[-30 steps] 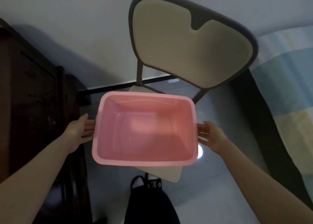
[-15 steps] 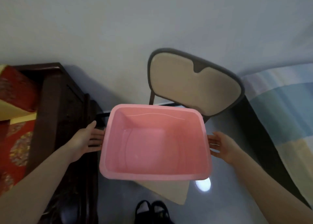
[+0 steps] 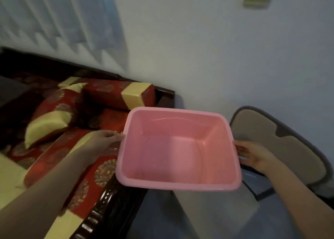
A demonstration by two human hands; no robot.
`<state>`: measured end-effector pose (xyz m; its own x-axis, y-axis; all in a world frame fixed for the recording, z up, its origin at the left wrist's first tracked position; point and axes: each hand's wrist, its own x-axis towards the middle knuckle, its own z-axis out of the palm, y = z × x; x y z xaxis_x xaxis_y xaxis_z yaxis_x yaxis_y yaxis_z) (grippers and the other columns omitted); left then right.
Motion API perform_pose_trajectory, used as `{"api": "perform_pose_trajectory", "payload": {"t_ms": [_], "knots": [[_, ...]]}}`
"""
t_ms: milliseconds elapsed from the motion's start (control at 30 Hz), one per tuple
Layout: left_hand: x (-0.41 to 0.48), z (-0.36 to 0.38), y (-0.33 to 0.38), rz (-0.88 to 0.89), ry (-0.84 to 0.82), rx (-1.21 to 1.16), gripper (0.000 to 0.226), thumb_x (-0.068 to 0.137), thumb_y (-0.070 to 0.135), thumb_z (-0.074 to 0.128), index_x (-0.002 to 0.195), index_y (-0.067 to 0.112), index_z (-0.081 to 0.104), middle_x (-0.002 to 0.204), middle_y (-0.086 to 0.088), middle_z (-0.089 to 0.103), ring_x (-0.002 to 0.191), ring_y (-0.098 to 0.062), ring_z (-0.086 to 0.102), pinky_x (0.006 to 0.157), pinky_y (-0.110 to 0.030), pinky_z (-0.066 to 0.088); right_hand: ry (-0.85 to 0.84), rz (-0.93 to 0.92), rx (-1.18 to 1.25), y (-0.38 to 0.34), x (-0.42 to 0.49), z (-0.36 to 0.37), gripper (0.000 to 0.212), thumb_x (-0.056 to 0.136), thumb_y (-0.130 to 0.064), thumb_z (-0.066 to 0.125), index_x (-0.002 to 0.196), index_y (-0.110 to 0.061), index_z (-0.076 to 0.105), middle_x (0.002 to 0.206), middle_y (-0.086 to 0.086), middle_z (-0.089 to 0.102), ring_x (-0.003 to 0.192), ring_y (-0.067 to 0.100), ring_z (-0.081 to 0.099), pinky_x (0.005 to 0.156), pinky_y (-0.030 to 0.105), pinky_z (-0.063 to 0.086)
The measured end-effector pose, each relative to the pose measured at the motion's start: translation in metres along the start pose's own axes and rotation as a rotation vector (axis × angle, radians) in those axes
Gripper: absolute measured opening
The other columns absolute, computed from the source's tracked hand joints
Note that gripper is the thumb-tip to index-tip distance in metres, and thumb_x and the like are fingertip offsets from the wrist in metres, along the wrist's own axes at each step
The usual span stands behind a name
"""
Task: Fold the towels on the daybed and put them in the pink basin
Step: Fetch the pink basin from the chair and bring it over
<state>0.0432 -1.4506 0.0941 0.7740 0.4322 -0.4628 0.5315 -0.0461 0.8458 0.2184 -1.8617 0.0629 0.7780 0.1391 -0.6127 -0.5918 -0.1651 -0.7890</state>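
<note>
I hold the empty pink basin (image 3: 178, 148) in the air by its two short sides. My left hand (image 3: 105, 142) grips the left rim, thumb on top and fingers beneath it. On the opposite side my right hand (image 3: 254, 156) holds the right rim, its fingertips tucked under the edge. The basin hangs above the gap between the daybed (image 3: 108, 199) on the left and a chair on the right. The daybed has a dark carved wooden frame and a red and gold patterned cushion. No towel shows plainly; a dark grey shape (image 3: 10, 92) lies at the far left.
Red and cream bolster pillows (image 3: 115, 94) and a cushion (image 3: 48, 119) lie on the daybed. A beige chair with a dark frame (image 3: 278, 146) stands right of the basin. A pale wall is behind, a curtain (image 3: 59, 21) hangs at upper left, and grey floor (image 3: 207, 220) shows below.
The basin has been lifted off the chair seat and carried left toward the daybed. My view has swung left, so the daybed cushions and the curtain now show.
</note>
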Motion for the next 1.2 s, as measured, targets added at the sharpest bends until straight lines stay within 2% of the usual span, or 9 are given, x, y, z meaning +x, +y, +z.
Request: {"api": "perform_pose_trajectory", "payload": {"t_ms": [133,233,333,500,667,867,1033,1167,1200], "knots": [[-0.069,-0.089,-0.037,-0.049,0.166,-0.059,0.028,0.086,0.026,0.066,0.1,0.002,0.069,0.095,-0.015,0.071,0.086,-0.025,0.069,0.067,-0.032,0.057,-0.173,-0.032,-0.102,-0.026,-0.018,0.096,0.006,0.085,-0.013,0.064,0.09,-0.009,0.064,0.08,0.008,0.062,0.072,0.018,0.057,0.058,0.029,0.045],[-0.125,-0.153,-0.074,-0.093,0.34,-0.137,0.027,0.085,0.023,0.067,0.098,0.0,0.068,0.091,-0.017,0.069,0.082,-0.03,0.068,0.063,-0.034,0.059,-0.297,-0.056,-0.182,-0.033,-0.038,0.183,0.007,0.084,-0.012,0.066,0.088,-0.006,0.065,0.078,0.008,0.064,0.07,0.017,0.058,0.048,0.024,0.05],[-0.186,-0.213,-0.12,-0.131,0.483,-0.217,0.027,0.086,0.02,0.065,0.099,-0.004,0.066,0.083,-0.014,0.066,0.073,-0.023,0.065,0.058,-0.029,0.058,-0.414,-0.094,-0.275,-0.028,-0.063,0.275,0.028,0.079,-0.014,0.072,0.103,-0.002,0.067,0.086,0.009,0.067,0.076,0.02,0.061,0.059,0.031,0.051],[-0.282,-0.305,-0.198,-0.164,0.658,-0.35,0.014,0.088,0.014,0.062,0.088,0.0,0.064,0.069,-0.009,0.057,0.047,-0.007,0.06,0.05,-0.022,0.056,-0.59,-0.126,-0.392,0.01,-0.129,0.424,0.031,0.078,-0.015,0.073,0.106,-0.005,0.066,0.096,0.012,0.069,0.086,0.024,0.064,0.067,0.037,0.053],[-0.35,-0.408,-0.27,-0.204,0.758,-0.402,0.014,0.089,0.016,0.062,0.092,0.002,0.065,0.067,-0.006,0.057,0.048,-0.006,0.057,0.051,-0.02,0.056,-0.664,-0.135,-0.484,0.064,-0.192,0.557,0.026,0.079,-0.016,0.072,0.102,-0.003,0.069,0.092,0.011,0.066,0.083,0.021,0.062,0.067,0.035,0.054],[-0.392,-0.519,-0.339,-0.229,0.835,-0.468,0.011,0.089,0.017,0.062,0.081,0.009,0.063,0.05,0.006,0.058,0.043,0.0,0.056,0.053,-0.018,0.056,-0.732,-0.122,-0.539,0.112,-0.251,0.69,0.015,0.084,-0.016,0.068,0.094,-0.004,0.068,0.078,0.007,0.066,0.07,0.018,0.062,0.048,0.026,0.054],[-0.396,-0.6,-0.384,-0.249,0.84,-0.532,0.012,0.088,0.018,0.064,0.088,0.006,0.065,0.066,-0.004,0.058,0.054,-0.008,0.057,0.057,-0.02,0.058,-0.703,-0.128,-0.597,0.127,-0.276,0.788,0.027,0.079,-0.019,0.074,0.1,-0.003,0.07,0.098,0.013,0.068,0.091,0.027,0.063,0.087,0.04,0.053],[-0.377,-0.669,-0.407,-0.27,0.839,-0.557,0.013,0.088,0.017,0.063,0.081,0.007,0.063,0.046,0.005,0.057,0.043,-0.004,0.057,0.056,-0.019,0.057,-0.723,-0.129,-0.6,0.13,-0.278,0.872,0.016,0.079,-0.02,0.073,0.088,-0.007,0.069,0.082,0.007,0.063,0.075,0.019,0.057,0.068,0.035,0.049],[-0.37,-0.687,-0.411,-0.267,0.837,-0.559,0.013,0.089,0.017,0.063,0.08,0.008,0.063,0.045,0.005,0.056,0.042,-0.004,0.056,0.057,-0.02,0.057,-0.725,-0.121,-0.595,0.131,-0.275,0.893,0.019,0.079,-0.021,0.073,0.091,-0.006,0.068,0.082,0.008,0.063,0.076,0.02,0.057,0.069,0.036,0.049]]}}
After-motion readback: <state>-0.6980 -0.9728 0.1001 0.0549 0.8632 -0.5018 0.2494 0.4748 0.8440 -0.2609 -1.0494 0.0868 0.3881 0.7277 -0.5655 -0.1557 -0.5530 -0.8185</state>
